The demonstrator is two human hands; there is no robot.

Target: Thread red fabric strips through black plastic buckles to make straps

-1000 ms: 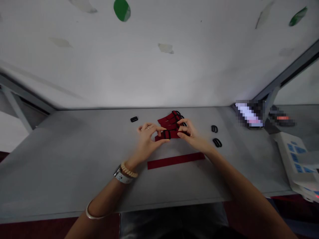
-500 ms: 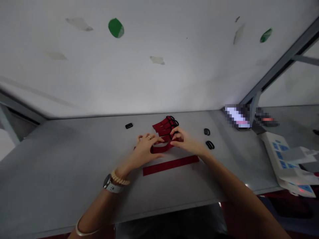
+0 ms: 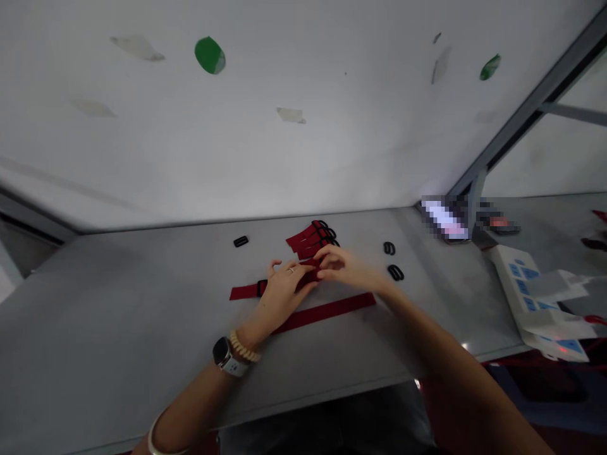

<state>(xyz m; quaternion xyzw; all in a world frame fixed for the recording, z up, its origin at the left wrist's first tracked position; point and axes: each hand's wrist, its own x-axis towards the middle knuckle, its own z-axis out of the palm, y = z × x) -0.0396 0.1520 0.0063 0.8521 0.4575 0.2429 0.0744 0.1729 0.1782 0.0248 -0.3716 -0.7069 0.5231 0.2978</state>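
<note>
My left hand (image 3: 283, 292) pinches a red webbing strap (image 3: 245, 291) that carries a black slide buckle (image 3: 261, 287); the strap's free end sticks out to the left on the grey table (image 3: 118, 328). My right hand (image 3: 345, 268) grips the same strap's other end with closed fingers. Just behind the hands lies a pile of red straps with black buckles (image 3: 313, 239). A plain long red strap (image 3: 327, 311) lies flat in front of my hands.
One loose black buckle (image 3: 241, 241) lies at the back left, two more black buckles (image 3: 392, 260) to the right of my hands. A white box with blue marks (image 3: 540, 300) sits at the table's right edge. A white wall rises behind the table.
The strap in my hands has been pulled out to the left, so its end and buckle now show past my left hand. Both hands sit slightly lower and closer together.
</note>
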